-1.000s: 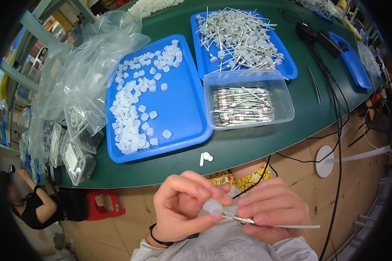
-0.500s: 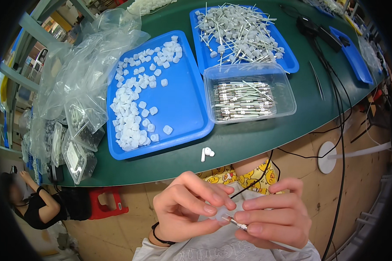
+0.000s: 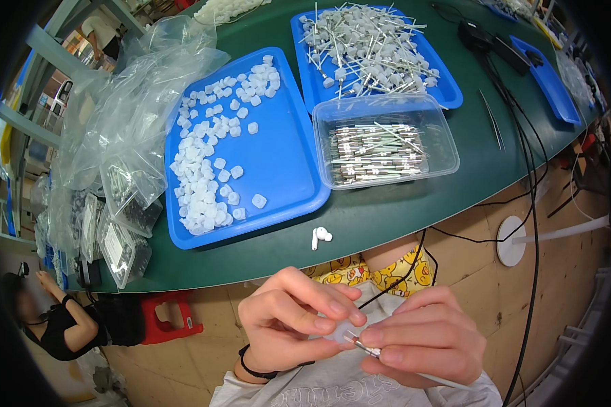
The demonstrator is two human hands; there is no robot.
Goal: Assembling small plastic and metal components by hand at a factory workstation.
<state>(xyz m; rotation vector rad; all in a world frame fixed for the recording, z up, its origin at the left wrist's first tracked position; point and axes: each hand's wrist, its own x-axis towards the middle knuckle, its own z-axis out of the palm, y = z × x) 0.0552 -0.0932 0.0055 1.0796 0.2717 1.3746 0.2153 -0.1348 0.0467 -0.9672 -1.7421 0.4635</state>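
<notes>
Above my lap, my left hand [image 3: 285,319] pinches a small translucent white cap [image 3: 344,332] between thumb and fingers. My right hand [image 3: 431,336] grips a slim metal-ended cable piece [image 3: 368,349], its pale cable trailing out below the fingers. Thin prongs at the metal end point at the cap's opening; whether they touch it I cannot tell. Beyond my hands, a blue tray [image 3: 285,163] carries many loose caps like this one. A clear plastic box [image 3: 441,152] holds a stack of similar cable pieces, and another blue tray [image 3: 448,88] holds a heap of capped ones.
White earbuds [image 3: 320,236] lie near the front edge of the green table [image 3: 380,224]. Tweezers [image 3: 492,119] and black cables [image 3: 523,136] are on the right. Plastic bags [image 3: 125,102] pile up on the left. Another person [image 3: 75,325] sits at lower left by a red stool [image 3: 173,319].
My right hand's raised finger has folded in toward the others, and the cable piece's tip has shifted slightly left. The left hand still pinches the cap. The whole view has moved slightly.
</notes>
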